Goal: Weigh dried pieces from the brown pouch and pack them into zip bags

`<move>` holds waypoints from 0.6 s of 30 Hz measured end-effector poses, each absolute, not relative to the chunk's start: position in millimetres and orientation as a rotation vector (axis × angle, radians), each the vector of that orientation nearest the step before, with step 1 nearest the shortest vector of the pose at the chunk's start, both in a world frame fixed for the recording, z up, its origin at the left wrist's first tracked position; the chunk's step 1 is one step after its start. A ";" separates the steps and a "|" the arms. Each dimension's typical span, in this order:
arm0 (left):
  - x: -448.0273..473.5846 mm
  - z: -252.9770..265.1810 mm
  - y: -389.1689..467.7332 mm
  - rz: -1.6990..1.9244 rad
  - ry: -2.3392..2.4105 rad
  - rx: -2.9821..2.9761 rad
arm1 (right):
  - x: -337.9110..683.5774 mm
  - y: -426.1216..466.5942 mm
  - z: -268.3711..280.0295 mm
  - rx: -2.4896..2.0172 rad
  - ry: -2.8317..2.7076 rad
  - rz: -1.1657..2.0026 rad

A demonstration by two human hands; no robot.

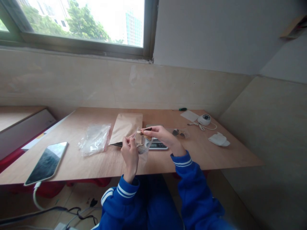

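Note:
My left hand [129, 154] is closed, pinching the edge of a clear plastic bag [143, 154] that hangs over the table's front part. My right hand [161, 134] pinches a thin dark brown piece [146, 129] at the bag's mouth; its exact kind is too small to tell. Some brown and dark pieces show through the plastic. Behind the hands lies a kraft paper bag [127, 125], its dark open end toward me. A digital scale [157, 146] sits under my right hand, partly hidden by it and the plastic bag.
Flat clear bags [94, 139] lie left, beside a phone [46, 163] with a cable plugged in. To the right are a clear bag with dark pieces [180, 133], a screwdriver [183, 109], a white paper [189, 116], a round white device [204, 119] with a cord, and a crumpled white tissue [219, 139].

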State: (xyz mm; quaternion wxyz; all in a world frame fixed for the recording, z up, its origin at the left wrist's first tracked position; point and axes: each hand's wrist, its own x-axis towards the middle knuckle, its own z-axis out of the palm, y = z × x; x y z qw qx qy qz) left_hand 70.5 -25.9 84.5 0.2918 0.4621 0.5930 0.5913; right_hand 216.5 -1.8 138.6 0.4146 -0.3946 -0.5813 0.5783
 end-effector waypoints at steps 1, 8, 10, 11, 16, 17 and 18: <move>70.2 84.3 -25.9 1.578 1.578 1.224 | 214.0 -2.1 139.0 -1.012 -1.474 1.409; 69.6 82.4 -25.8 1.594 1.569 1.179 | 200.9 -7.4 138.5 -0.943 -1.483 1.286; 69.8 82.1 -26.2 1.592 1.563 1.162 | 200.6 -7.5 136.3 -0.940 -1.480 1.228; 69.9 82.0 -26.4 1.591 1.556 1.157 | 201.0 -7.2 134.9 -0.945 -1.494 1.186; 70.8 82.7 -28.2 1.598 1.548 1.142 | 203.4 -6.6 126.4 -0.988 -1.749 0.892; 71.2 82.9 -28.7 1.609 1.545 1.137 | 202.9 -7.3 124.5 -1.001 -1.795 0.821; 71.5 83.2 -29.3 1.621 1.540 1.134 | 201.9 -8.2 122.7 -1.021 -1.829 0.745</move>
